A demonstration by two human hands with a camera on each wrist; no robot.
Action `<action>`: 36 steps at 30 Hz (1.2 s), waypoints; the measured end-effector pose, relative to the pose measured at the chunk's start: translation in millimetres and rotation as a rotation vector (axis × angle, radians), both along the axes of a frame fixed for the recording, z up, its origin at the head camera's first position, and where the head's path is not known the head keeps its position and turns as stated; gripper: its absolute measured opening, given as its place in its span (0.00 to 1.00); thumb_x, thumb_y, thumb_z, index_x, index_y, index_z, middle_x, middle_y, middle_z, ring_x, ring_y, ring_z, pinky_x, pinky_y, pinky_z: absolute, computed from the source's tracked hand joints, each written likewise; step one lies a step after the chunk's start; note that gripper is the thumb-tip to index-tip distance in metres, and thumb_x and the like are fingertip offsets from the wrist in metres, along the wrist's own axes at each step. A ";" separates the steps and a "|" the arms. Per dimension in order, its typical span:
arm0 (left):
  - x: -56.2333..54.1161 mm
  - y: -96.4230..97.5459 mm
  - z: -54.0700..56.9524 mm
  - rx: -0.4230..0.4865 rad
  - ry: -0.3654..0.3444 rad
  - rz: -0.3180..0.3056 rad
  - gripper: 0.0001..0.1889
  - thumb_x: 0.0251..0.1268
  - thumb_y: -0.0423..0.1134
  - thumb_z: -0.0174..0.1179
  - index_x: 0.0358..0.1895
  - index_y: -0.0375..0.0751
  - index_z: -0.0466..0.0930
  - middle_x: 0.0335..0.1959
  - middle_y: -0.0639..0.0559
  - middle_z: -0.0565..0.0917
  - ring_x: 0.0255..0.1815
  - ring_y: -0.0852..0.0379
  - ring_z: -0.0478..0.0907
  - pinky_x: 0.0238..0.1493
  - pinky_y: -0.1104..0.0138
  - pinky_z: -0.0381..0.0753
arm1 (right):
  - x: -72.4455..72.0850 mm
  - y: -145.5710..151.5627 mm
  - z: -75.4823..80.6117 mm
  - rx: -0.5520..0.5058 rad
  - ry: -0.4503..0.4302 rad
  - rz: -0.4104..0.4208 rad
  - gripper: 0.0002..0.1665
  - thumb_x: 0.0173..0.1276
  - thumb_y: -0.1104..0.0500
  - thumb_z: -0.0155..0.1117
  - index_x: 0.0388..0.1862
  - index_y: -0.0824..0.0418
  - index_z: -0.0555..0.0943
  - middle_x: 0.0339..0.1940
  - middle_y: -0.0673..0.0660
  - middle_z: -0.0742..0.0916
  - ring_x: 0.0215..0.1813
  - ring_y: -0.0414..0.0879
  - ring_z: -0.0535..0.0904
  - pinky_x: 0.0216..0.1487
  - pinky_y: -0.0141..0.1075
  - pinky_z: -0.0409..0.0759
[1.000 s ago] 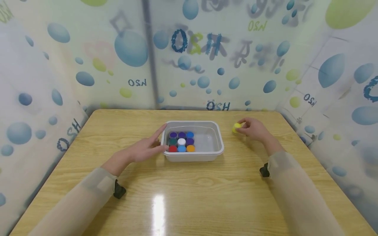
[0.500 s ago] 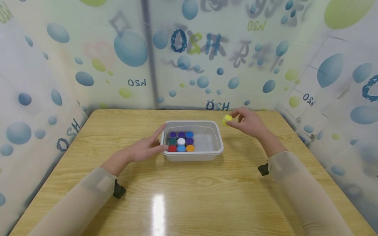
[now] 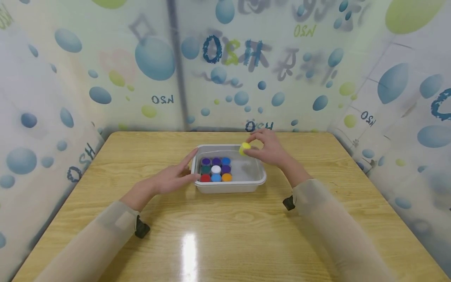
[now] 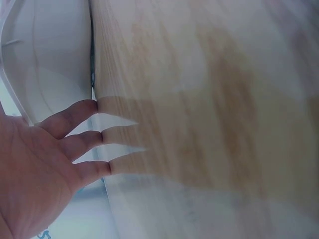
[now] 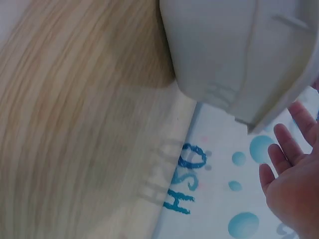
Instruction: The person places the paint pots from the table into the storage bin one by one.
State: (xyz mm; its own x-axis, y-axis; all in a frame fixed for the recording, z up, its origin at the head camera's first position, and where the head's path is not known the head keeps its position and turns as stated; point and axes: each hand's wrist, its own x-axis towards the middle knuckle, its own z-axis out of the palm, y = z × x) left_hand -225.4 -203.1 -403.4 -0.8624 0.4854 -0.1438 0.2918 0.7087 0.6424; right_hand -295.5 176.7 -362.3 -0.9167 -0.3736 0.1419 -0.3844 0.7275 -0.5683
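My right hand [image 3: 270, 149] pinches a small yellow cylinder [image 3: 244, 148] between thumb and fingertips. It holds the cylinder above the right half of a white plastic tub [image 3: 229, 188], close to the back rim. Several round coloured tops [image 3: 216, 169], purple, blue, green, white, red and orange, sit in rows in the tub's left half. My left hand [image 3: 173, 179] lies spread at the tub's left end, thumb and forefinger at the rim. Its other fingers reach down toward the tabletop in the left wrist view. The yellow cylinder is hidden behind the tub [image 5: 214, 55] in the right wrist view.
The tub stands toward the back of a wood-grain table [image 3: 225, 227]. Walls with a bubble-print covering [image 3: 243, 98] close in the table's back and both sides. A dark wrist strap piece [image 3: 142, 228] shows under the left sleeve, another [image 3: 289, 203] under the right.
My right hand has lifted the yellow cylinder off the table right of the tub and carried it left, over the tub. The left hand has stayed at the rim.
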 end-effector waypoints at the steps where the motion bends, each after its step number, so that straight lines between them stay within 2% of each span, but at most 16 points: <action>1: 0.0 0.3 -0.3 0.001 0.000 -0.001 0.49 0.83 0.72 0.49 0.91 0.73 0.25 0.74 0.30 0.81 0.72 0.29 0.81 0.76 0.32 0.74 | -0.2 -3.3 -1.5 0.003 -0.004 0.002 0.24 0.71 0.44 0.78 0.58 0.56 0.88 0.79 0.61 0.77 0.85 0.65 0.62 0.86 0.69 0.56; 4: 0.1 1.0 -1.1 0.002 0.003 -0.004 0.49 0.83 0.71 0.49 0.91 0.73 0.25 0.73 0.30 0.81 0.71 0.30 0.82 0.75 0.33 0.74 | -1.2 -12.6 -5.4 0.006 -0.017 0.013 0.23 0.72 0.44 0.77 0.58 0.54 0.88 0.81 0.60 0.76 0.87 0.65 0.59 0.87 0.69 0.52; 9: 0.0 2.4 -1.4 0.001 0.009 -0.012 0.49 0.84 0.70 0.50 0.91 0.71 0.25 0.69 0.34 0.85 0.64 0.38 0.86 0.72 0.36 0.79 | -1.6 -25.6 -12.7 0.005 -0.037 0.016 0.21 0.71 0.45 0.76 0.57 0.53 0.88 0.82 0.59 0.76 0.88 0.64 0.58 0.88 0.69 0.48; 12: -1.1 3.3 -1.9 -0.004 0.015 -0.009 0.49 0.83 0.71 0.49 0.91 0.72 0.26 0.69 0.34 0.85 0.65 0.38 0.86 0.72 0.36 0.79 | -1.9 -29.6 -20.1 0.006 -0.049 0.012 0.20 0.70 0.46 0.76 0.56 0.53 0.88 0.82 0.58 0.76 0.87 0.62 0.59 0.88 0.68 0.51; 18: -3.7 4.0 0.3 0.005 0.024 -0.016 0.48 0.85 0.69 0.49 0.91 0.72 0.25 0.64 0.36 0.88 0.56 0.42 0.88 0.67 0.38 0.82 | -2.2 -32.1 -25.5 0.059 -0.027 0.004 0.18 0.69 0.48 0.77 0.53 0.53 0.88 0.80 0.59 0.76 0.85 0.62 0.60 0.87 0.66 0.55; 21: -3.0 2.9 1.6 0.004 0.023 -0.018 0.48 0.85 0.68 0.49 0.91 0.72 0.25 0.68 0.32 0.86 0.62 0.35 0.87 0.71 0.35 0.78 | -0.9 -33.9 -24.4 0.117 -0.021 0.018 0.18 0.69 0.48 0.77 0.53 0.53 0.88 0.81 0.61 0.75 0.86 0.63 0.59 0.87 0.66 0.54; 25: -1.5 2.5 2.4 0.008 0.012 -0.017 0.48 0.85 0.69 0.49 0.91 0.72 0.25 0.76 0.27 0.78 0.75 0.25 0.78 0.77 0.30 0.70 | 1.1 -35.8 -22.9 0.193 -0.013 0.024 0.20 0.68 0.47 0.78 0.55 0.53 0.89 0.82 0.60 0.75 0.86 0.63 0.59 0.86 0.66 0.55; 30: -1.0 2.7 1.6 0.017 0.011 -0.008 0.47 0.85 0.68 0.49 0.91 0.72 0.25 0.75 0.26 0.78 0.74 0.25 0.79 0.76 0.31 0.71 | 0.8 -37.8 -23.0 0.267 0.007 0.028 0.21 0.69 0.45 0.79 0.57 0.51 0.91 0.83 0.59 0.74 0.86 0.62 0.58 0.86 0.65 0.57; 36: -0.5 3.0 -1.3 0.012 0.014 -0.011 0.47 0.86 0.67 0.49 0.91 0.72 0.25 0.74 0.27 0.80 0.71 0.29 0.82 0.75 0.32 0.74 | 1.6 -39.0 -23.7 0.339 -0.016 0.032 0.20 0.70 0.44 0.80 0.58 0.46 0.91 0.85 0.57 0.72 0.87 0.61 0.57 0.87 0.63 0.57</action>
State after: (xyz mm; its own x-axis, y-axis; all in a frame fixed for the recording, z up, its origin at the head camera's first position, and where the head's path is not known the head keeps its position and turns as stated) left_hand -225.9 -200.1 -404.7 -0.8588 0.4966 -0.1260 0.3084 0.6974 0.6469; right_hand -293.9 137.7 -386.1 -0.9047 -0.4258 -0.0099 -0.4032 0.8636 -0.3026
